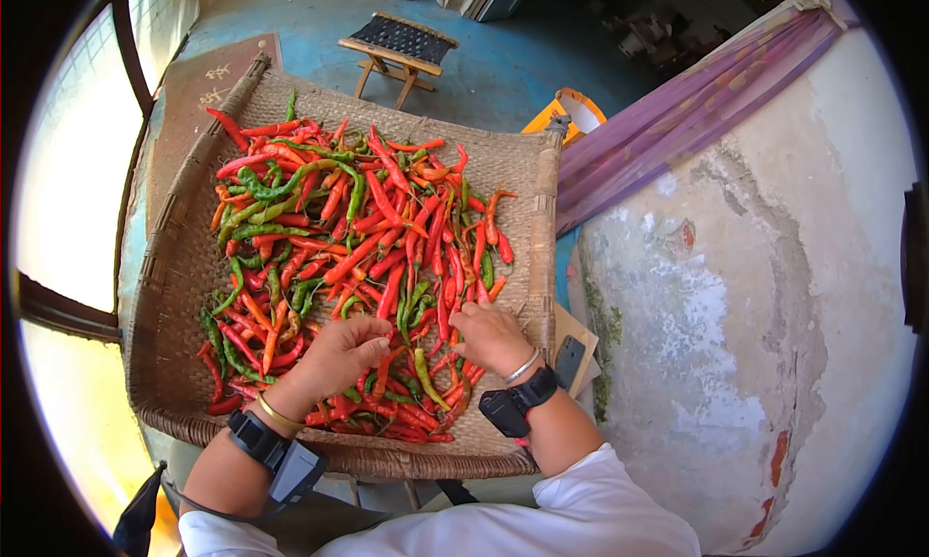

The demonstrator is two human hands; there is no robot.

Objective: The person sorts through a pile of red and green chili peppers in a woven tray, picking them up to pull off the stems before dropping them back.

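A wide woven basket tray (pixel 339 457) holds a heap of chili peppers (pixel 387 199), mostly red, with green and orange ones mixed in. Over the front of the heap is my left hand (pixel 339 359), its thumb and fingers drawn together in a pinch; whatever lies between the tips is too small to make out. My right hand (pixel 494 336) is at the right part of the heap, fingers curled down among red peppers. Its fingertips are partly hidden, so what they grip does not show clearly. Both wrists wear bracelets and black straps with devices.
Beyond the tray stands a folding stool (pixel 399 49) on the blue floor. A phone (pixel 570 361) lies by the tray's right edge. A purple curtain (pixel 677 121) hangs tied beside the peeling wall (pixel 716 344). An orange container (pixel 571 115) sits behind the far right corner.
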